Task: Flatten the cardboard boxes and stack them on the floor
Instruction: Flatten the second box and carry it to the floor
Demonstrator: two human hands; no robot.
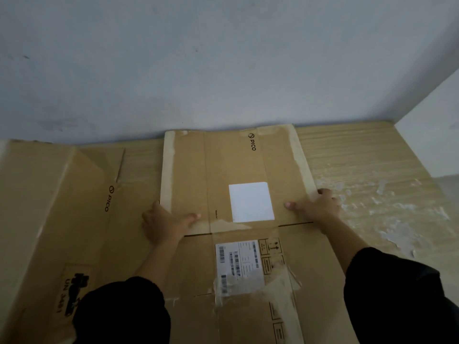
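Observation:
A flattened brown cardboard box (238,165) with a white square label and a PICO logo lies in front of me on the floor, its far end near the wall. My left hand (164,224) grips its left edge, thumb on top. My right hand (316,207) grips its right edge, fingers curled round the side. A barcode shipping label (239,265) sits on the near part of the same box. A second flattened box (62,207), also marked PICO, lies to the left, partly beneath the first.
A pale grey wall (223,70) runs across the back, and a white wall corner (432,145) juts in at the right. Wood-pattern floor (360,170) with worn, peeling patches shows to the right of the box.

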